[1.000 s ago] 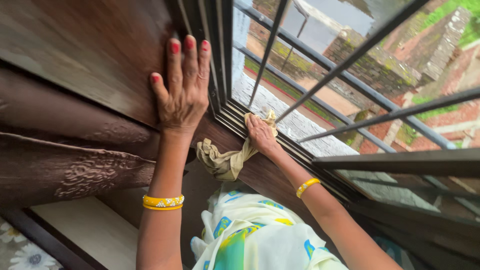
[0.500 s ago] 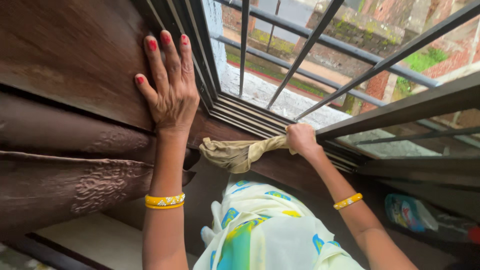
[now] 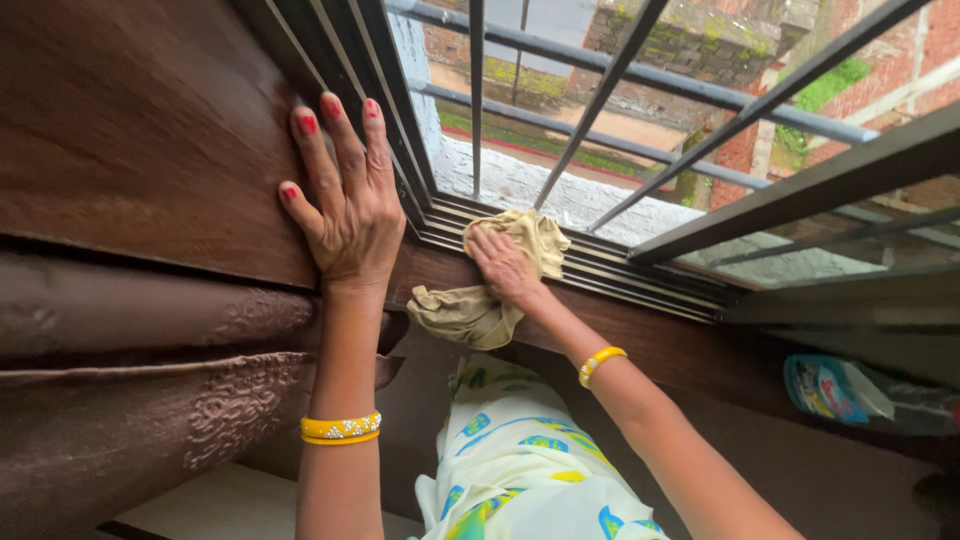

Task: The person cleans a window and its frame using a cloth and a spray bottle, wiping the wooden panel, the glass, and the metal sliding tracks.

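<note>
My right hand (image 3: 503, 265) lies palm down on a tan cloth (image 3: 490, 290), fingers pressing it flat onto the ridged window track (image 3: 620, 268); the hand is laid over the cloth rather than curled round it. Part of the cloth bunches just beyond my fingertips against the grooves, and the rest hangs off the near edge of the brown sill (image 3: 660, 340), below my wrist. A yellow bangle (image 3: 600, 362) sits on that forearm, well back from the hand.

My left hand (image 3: 345, 205) is spread wide and holds nothing, palm flat on the dark brown wooden panel (image 3: 140, 140) beside the window frame, fingertips close to the frame's edge. It rests near my right hand, on the other side of the frame's corner. Two yellow bangles (image 3: 341, 429) ring that wrist. Beneath the panel, below my left forearm, hangs a brown embossed curtain (image 3: 150, 400).

Beyond the cloth, grey metal bars (image 3: 600, 95) cross the opening, with brick walls and grass outside. Far to the right of my right hand and lower than the sill lies a soft plastic pouch (image 3: 835, 390), blue with red, green and white patches on its printed face, partly in shadow. Between my arms shows my white garment (image 3: 530, 460) printed in blue, yellow and green.
</note>
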